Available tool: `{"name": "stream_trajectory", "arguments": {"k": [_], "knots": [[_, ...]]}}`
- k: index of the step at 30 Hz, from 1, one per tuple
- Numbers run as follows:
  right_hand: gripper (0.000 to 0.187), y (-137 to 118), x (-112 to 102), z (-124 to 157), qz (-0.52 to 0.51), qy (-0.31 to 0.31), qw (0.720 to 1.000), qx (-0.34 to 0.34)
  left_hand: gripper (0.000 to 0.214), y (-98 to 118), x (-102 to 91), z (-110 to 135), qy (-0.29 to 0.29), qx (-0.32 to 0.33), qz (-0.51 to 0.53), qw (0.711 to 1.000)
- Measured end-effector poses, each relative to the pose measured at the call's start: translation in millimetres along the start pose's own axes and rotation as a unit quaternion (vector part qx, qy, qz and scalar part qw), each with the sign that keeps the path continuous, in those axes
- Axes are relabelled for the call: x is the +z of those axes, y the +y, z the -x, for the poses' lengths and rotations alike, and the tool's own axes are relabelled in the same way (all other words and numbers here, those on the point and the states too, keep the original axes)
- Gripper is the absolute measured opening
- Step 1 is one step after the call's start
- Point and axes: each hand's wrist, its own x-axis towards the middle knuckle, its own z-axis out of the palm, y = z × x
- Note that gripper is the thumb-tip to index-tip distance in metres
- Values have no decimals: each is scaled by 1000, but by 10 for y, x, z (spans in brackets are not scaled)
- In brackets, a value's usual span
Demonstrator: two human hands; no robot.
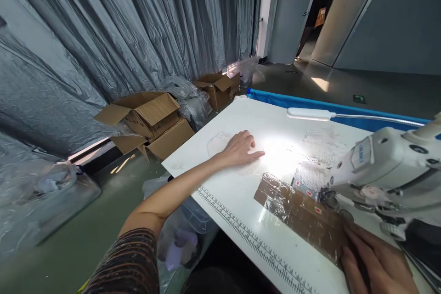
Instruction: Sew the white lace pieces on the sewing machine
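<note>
My left hand [241,149] lies on the white table, palm down over thin, pale lace-like fabric [217,144]. Its thumb is stretched to the right, apart from the bent fingers, and nothing shows gripped between them. At the lower right, my right hand [377,259] rests with its fingers extended on the end of a brown, tape-covered plate [296,213]. Beside that hand stands a white sewing machine [382,161]. White netted lace [310,174] lies by the needle area, partly hidden by the machine head. Glare washes out the fabric between my left hand and the machine.
A white lamp [309,114] on a bendable arm hangs over the table. A printed ruler [248,234] runs along the near edge. Open cardboard boxes [151,117] and plastic bags [188,94] line the curtain. A person [315,9] stands at the far doorway.
</note>
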Motion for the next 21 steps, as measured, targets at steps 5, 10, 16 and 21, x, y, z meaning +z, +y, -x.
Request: {"name": "stream_trajectory", "arguments": {"k": [5,10,16,21], "knots": [[47,-52,20,31,-23,-5,999,47,27,-212,49,148,-1,-36,93,995],[45,-99,33,72,-43,-2,996,72,26,-220,68,142,16,-38,115,993],[40,-230,-172,-10,-218,-15,954,203,27,287,16,379,-25,67,160,984],[58,-444,-212,-174,-510,-120,790,319,24,1021,218,562,-138,283,239,919]]}}
